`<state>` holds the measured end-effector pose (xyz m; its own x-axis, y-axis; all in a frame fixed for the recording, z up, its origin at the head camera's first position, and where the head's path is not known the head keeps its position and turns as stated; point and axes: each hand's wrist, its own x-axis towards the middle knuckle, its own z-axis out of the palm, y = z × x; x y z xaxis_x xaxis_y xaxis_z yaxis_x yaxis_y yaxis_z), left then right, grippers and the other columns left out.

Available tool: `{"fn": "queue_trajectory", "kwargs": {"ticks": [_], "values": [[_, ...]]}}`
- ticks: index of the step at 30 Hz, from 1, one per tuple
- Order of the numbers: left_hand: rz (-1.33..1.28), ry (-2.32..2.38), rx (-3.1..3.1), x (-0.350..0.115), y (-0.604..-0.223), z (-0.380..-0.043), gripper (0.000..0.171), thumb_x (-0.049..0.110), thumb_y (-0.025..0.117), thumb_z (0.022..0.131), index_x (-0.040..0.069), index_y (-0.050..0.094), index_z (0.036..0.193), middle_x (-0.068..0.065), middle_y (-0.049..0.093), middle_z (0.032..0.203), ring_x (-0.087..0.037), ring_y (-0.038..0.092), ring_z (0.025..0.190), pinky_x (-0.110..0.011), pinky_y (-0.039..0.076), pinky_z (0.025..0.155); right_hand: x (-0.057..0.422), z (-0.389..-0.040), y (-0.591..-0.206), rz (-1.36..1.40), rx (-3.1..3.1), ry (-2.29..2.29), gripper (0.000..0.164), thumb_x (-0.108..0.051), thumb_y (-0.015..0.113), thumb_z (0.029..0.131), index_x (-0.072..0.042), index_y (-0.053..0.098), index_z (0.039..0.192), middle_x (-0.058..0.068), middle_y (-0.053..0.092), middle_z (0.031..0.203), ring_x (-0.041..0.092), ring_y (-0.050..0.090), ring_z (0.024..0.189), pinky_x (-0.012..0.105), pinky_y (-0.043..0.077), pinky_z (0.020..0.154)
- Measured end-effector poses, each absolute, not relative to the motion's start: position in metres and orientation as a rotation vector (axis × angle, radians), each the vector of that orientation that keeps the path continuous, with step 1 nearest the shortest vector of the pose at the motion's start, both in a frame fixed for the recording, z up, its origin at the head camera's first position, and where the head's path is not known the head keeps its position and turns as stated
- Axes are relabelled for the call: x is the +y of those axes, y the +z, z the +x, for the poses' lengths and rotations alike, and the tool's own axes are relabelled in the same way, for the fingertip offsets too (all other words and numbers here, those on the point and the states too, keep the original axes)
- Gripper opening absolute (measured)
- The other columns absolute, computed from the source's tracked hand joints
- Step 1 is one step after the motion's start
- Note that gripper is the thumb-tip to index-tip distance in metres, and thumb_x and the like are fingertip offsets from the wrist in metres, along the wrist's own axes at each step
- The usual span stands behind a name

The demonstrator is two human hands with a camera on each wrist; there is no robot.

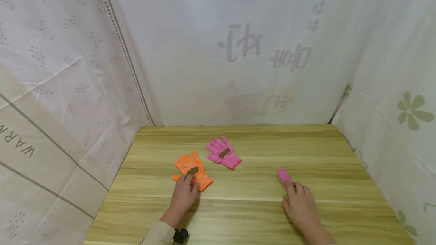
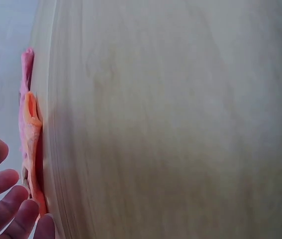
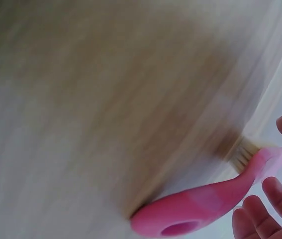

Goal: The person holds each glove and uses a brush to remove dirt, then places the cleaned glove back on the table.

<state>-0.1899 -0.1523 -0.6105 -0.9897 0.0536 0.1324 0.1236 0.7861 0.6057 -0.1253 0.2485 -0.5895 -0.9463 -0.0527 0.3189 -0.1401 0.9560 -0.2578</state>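
An orange knitted glove (image 1: 203,180) with a brown patch lies flat on the table, partly covered by my left hand (image 1: 185,194). In the left wrist view the fingers (image 2: 12,205) are spread and slightly bent beside the glove, with nothing held between them. To the right lies a pink brush (image 3: 195,206) with pale bristles and a hole in its handle. My right hand (image 1: 301,203) hovers at the brush; its fingers (image 3: 260,214) are parted and loosely bent, not wrapped around it. In the head view that hand hides most of the handle.
A pink knitted glove (image 1: 233,159), also with a brown patch, lies just behind and right of the orange one. The wood-grain table (image 1: 252,218) is bordered by patterned cloth (image 1: 190,67) at the back and both sides. A black device (image 1: 180,236) sits at my left wrist.
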Motion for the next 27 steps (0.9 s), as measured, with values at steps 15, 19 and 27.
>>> {"fn": "queue_trajectory", "kwargs": {"ticks": [15, 19, 27], "values": [[-0.017, -1.14, -2.855, -0.166, -0.617, -0.196, 0.032, 0.024, 0.061, 0.102, 0.004, 0.061, 0.127, -0.017, 0.056, 0.123, -0.021, 0.063, 0.097, -0.035, 0.056, 0.079, 0.257, -0.124, -0.595, 0.034, -2.804, 0.444, 0.066, -0.01, 0.075, 0.082, 0.013, 0.047, 0.138, 0.036, 0.057, 0.12, 0.051, 0.059, 0.104, 0.066, 0.049, 0.084], [0.005, -1.177, -2.842, -0.169, -0.618, -0.196, 0.033, 0.023, 0.062, 0.102, 0.002, 0.059, 0.128, -0.018, 0.056, 0.122, -0.022, 0.063, 0.098, -0.035, 0.055, 0.079, 0.261, -0.125, -0.598, 0.027, -2.813, 0.453, 0.061, -0.008, 0.073, 0.082, 0.017, 0.05, 0.132, 0.038, 0.057, 0.116, 0.052, 0.059, 0.1, 0.066, 0.049, 0.084], [0.045, -1.159, -2.833, -0.174, -0.617, -0.199, 0.037, 0.017, 0.062, 0.101, -0.004, 0.055, 0.13, -0.019, 0.057, 0.114, -0.024, 0.062, 0.095, -0.037, 0.055, 0.076, 0.261, -0.124, -0.594, -0.006, -2.846, 0.424, 0.049, -0.009, 0.073, 0.083, 0.02, 0.057, 0.119, 0.034, 0.059, 0.104, 0.047, 0.059, 0.089, 0.062, 0.05, 0.076]]}}
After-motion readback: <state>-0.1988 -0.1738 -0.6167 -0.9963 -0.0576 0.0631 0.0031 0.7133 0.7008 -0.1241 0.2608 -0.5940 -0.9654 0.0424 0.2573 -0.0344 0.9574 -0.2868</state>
